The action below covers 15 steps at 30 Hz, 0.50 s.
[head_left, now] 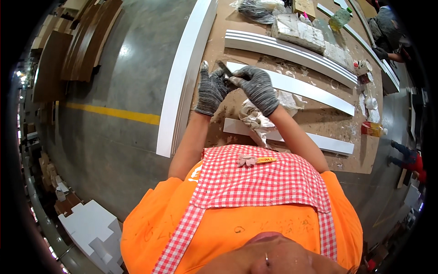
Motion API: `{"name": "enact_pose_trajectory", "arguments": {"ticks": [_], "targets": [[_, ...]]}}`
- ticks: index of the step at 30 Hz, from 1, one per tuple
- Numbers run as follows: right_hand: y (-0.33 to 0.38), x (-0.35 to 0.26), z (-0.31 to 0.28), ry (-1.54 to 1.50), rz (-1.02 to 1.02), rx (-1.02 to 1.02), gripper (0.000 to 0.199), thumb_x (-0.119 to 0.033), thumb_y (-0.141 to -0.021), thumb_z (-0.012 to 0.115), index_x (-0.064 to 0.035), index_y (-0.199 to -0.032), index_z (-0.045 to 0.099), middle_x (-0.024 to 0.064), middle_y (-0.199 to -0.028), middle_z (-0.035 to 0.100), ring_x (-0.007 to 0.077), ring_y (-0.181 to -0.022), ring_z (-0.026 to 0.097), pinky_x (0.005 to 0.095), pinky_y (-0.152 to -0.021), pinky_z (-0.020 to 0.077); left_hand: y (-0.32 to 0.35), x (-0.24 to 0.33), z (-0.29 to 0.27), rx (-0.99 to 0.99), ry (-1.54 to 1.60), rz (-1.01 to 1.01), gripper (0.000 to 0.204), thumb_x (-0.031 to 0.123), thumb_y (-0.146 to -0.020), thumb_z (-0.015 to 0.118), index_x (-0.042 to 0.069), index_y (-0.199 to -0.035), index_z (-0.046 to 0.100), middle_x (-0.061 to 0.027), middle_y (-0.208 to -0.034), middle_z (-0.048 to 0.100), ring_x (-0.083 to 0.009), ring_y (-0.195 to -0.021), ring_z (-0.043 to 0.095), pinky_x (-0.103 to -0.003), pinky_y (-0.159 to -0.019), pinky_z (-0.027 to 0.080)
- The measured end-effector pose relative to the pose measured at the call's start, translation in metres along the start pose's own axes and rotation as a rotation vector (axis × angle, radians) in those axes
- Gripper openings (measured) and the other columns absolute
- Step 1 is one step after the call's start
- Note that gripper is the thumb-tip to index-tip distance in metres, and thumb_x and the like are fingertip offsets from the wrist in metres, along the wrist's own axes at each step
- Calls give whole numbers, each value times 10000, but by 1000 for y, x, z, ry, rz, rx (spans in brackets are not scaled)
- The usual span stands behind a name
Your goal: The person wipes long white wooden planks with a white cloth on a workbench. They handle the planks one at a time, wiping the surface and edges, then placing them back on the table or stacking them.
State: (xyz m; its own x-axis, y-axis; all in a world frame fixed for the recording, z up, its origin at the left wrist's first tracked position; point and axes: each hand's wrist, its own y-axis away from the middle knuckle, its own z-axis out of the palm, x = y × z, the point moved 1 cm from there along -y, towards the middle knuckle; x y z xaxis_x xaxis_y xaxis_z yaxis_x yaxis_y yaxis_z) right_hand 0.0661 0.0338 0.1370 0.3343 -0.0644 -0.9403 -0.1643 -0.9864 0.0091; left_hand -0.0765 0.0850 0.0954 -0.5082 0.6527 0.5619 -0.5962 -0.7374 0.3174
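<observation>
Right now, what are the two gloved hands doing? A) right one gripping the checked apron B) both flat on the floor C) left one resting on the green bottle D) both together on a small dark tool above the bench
D: the left hand and right hand meet on a small dark tool over the brown workbench, by the white trim strips.

A small dark tool with a narrow flat blade (224, 68), perhaps a putty knife, is gripped between both gloved hands above the brown worktable. It is tilted, its tip pointing up and to the left. Just beyond it lies a long white moulding strip (301, 89), flat and running diagonally.
</observation>
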Motion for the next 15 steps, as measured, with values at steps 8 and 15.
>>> {"name": "enact_pose_trajectory", "arguments": {"ticks": [8, 15], "targets": [[8, -3, 7, -16, 8, 45, 162, -113, -707, 738, -11, -812, 668, 121, -749, 646, 220, -696, 631, 323, -675, 502, -2, 2, 3, 12, 118, -20, 897, 722, -838, 306, -80, -1207, 467, -198, -1023, 605, -287, -890, 595, -384, -873, 484], [9, 7, 3, 185, -143, 212, 116, -140, -739, 669, -37, -767, 624, 154, -776, 597, 324, -750, 579, 404, -684, 460, 2, -1, 4, 165, -94, 16, 849, 672, -879, 280, -79, -1235, 452, -217, -1067, 600, -268, -942, 612, -368, -868, 490]]}}
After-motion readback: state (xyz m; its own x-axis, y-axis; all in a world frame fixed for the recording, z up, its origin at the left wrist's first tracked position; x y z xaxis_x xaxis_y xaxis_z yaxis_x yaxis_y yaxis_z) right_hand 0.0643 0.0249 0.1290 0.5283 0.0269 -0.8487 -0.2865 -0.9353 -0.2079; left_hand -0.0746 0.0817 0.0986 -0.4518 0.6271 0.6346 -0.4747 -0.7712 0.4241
